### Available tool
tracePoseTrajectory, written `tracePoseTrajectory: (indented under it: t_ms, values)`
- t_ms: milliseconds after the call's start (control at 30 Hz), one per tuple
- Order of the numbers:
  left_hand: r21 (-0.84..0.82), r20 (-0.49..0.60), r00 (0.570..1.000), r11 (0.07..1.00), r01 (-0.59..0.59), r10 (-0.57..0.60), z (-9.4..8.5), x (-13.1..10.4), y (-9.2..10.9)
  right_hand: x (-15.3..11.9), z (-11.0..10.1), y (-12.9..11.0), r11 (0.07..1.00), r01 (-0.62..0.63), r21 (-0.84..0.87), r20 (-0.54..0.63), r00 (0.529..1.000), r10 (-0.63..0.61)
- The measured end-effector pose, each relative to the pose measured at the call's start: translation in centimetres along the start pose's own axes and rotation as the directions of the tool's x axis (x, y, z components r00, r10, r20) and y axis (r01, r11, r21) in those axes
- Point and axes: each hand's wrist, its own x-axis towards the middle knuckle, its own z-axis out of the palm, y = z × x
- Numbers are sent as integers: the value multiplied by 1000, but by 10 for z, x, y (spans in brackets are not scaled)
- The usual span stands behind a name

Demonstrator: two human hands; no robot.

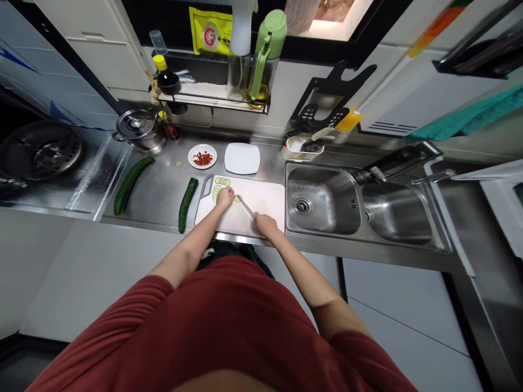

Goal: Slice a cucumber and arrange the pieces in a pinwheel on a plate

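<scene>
My right hand (265, 224) is wrapped round the handle of a knife (247, 208), whose blade slants up and left over the white cutting board (261, 198). A round, pale green cucumber slice (238, 198) lies at the blade's tip. Just left of it is my left hand (225, 197), its fingers bent and drawn together; whatever is between them is too small to make out. Several cucumber slices (222, 181) lie at the board's upper left, partly behind my left hand. A cut cucumber (188, 204) rests on the counter beside the board's left edge.
A whole cucumber (131, 184) lies further left. Behind the board stand a plate (202, 147) with red pieces and a white square plate (242, 158). At the back left is a lidded steel pot (141, 130). The double sink (322, 198) adjoins the board's right side.
</scene>
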Motion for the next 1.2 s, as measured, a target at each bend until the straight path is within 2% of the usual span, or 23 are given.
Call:
tracePoseTrajectory:
  t_ms: [433,1200]
  values:
    - [5,-6,1000,1000,8,-8,0,-1,1,-22,13,14,1000,-16,9,23,1000,16]
    - [6,-5,1000,1000,-7,7,0,-1,1,-1,0,1,1000,11,11,7,1000,-11]
